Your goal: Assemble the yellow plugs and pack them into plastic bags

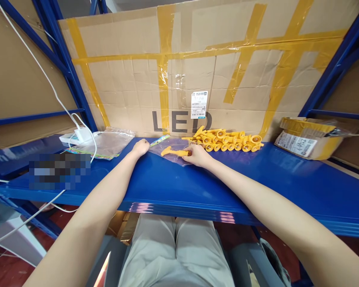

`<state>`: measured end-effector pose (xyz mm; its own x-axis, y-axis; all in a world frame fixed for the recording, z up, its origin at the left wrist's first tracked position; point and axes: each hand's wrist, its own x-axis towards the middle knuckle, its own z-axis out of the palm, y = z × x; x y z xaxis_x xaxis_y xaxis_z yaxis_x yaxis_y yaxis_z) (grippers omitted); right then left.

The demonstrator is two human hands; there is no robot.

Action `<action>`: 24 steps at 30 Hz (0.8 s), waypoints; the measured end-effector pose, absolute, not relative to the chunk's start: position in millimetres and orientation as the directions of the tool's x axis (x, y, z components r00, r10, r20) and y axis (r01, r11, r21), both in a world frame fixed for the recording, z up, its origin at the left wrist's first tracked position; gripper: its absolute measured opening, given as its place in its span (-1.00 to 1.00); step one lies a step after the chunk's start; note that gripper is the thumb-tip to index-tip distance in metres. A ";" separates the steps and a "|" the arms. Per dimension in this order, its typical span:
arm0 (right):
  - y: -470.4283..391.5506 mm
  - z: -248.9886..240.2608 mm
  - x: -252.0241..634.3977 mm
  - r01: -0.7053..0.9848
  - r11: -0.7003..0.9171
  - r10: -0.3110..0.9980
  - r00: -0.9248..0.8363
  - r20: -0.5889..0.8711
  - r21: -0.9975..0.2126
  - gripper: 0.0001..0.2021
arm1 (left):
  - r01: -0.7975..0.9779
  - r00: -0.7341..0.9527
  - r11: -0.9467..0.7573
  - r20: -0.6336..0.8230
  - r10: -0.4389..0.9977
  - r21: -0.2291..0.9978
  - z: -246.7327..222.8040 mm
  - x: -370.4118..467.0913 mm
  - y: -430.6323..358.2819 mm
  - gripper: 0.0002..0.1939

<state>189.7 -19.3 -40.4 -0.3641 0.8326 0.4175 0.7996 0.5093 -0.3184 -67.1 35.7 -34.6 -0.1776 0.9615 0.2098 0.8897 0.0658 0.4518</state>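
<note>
A clear plastic bag (pixel 175 144) with a colourful header strip lies on the blue shelf in front of me. My left hand (pixel 141 147) is closed at the header end, its fingers gripping the edge of the bag. In my right hand (pixel 200 156) is the round end of a yellow plastic piece (pixel 174 152), slim with a T-shaped end like a small hammer. That T-shaped end points left, over or inside the bag; I cannot tell which. Just behind my right hand lies a pile of similar yellow pieces (pixel 227 140), many with their round ends facing me.
At the left lie more clear bags (pixel 112 142), beside a white charger (pixel 83 134) and its cable. A small taped carton (pixel 308 139) stands at the right. A large cardboard sheet (pixel 131 91) marked LED walls off the back, between blue posts.
</note>
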 end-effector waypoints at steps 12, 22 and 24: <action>-21.0 -42.5 191.0 0.749 0.495 0.853 -0.323 0.411 -0.440 -0.87 | 0.531 -0.052 0.019 0.010 0.999 0.847 -25.9 -38.6 23.3 -0.88; -23.9 -39.9 194.1 0.625 0.489 0.871 -0.394 0.295 -0.609 -0.59 | 0.715 -0.060 -0.058 0.144 0.988 0.697 -29.7 -39.7 27.3 -0.75; -22.6 -40.2 194.8 0.602 0.493 0.866 -0.409 0.288 -0.628 -0.61 | 0.829 -0.040 -0.106 0.247 0.968 0.550 -30.2 -40.5 26.9 -0.74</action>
